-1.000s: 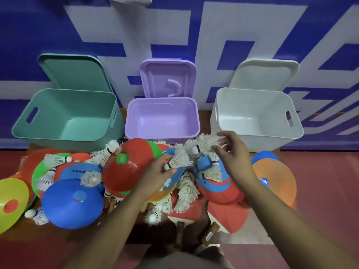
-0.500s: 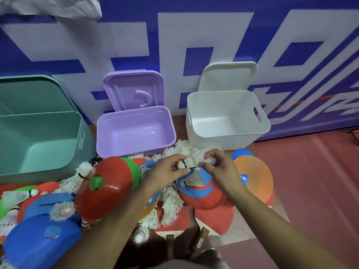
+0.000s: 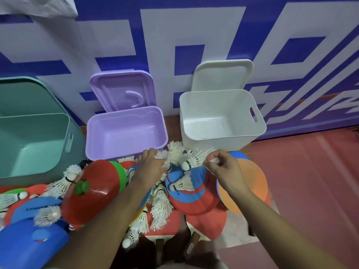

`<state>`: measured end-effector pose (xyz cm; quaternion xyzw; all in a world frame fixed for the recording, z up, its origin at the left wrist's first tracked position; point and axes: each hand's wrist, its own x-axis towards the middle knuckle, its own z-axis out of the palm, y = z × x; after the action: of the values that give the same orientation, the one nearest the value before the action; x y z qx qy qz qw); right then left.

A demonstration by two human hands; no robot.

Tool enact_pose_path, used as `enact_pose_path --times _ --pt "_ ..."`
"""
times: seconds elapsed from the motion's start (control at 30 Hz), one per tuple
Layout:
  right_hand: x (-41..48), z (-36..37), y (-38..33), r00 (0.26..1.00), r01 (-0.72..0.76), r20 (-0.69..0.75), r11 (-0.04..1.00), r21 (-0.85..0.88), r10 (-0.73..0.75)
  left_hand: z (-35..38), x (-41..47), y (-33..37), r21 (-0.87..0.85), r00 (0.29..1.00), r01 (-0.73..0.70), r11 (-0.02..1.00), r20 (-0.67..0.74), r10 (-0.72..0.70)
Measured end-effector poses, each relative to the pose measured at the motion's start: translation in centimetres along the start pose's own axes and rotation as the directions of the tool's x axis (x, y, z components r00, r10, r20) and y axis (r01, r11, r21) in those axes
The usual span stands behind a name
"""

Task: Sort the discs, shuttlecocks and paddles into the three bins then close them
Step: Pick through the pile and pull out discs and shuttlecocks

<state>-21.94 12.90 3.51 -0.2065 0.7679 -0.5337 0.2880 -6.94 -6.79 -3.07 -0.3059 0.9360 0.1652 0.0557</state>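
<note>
Right hand [image 3: 223,168] pinches feathers of shuttlecock [image 3: 194,160] before white bin [image 3: 213,142]. Left hand [image 3: 150,166] fingers curled round second shuttlecock [image 3: 164,155], front of purple bin [image 3: 108,152]; both bins open.

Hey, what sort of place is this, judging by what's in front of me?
Likely a sports hall or training room, though I can't be sure: a red court-like floor, a blue and white graphic wall, and a heap of shuttlecocks and coloured training discs.
</note>
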Motion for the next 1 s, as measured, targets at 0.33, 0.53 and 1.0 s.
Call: enact_pose_path --times 0.33,0.53,1.0 --pt "1.8 -0.6 -4.9 0.983 0.179 0.022 0.982 0.068 -0.18 -5.2 -2.6 1.1 -0.516 0.994 -0.046 0.855 0.059 0.088" --pt "2.1 0.4 -6.5 0.912 0.394 0.207 0.899 -0.193 -0.355 -7.7 -3.9 3.3 -0.619 0.998 0.014 0.785 0.051 0.022" --pt "1.7 0.3 -5.1 0.795 0.562 0.466 0.761 -0.325 -0.388 -5.3 -5.6 3.5 -0.787 0.972 0.234 0.571 0.173 -0.16"
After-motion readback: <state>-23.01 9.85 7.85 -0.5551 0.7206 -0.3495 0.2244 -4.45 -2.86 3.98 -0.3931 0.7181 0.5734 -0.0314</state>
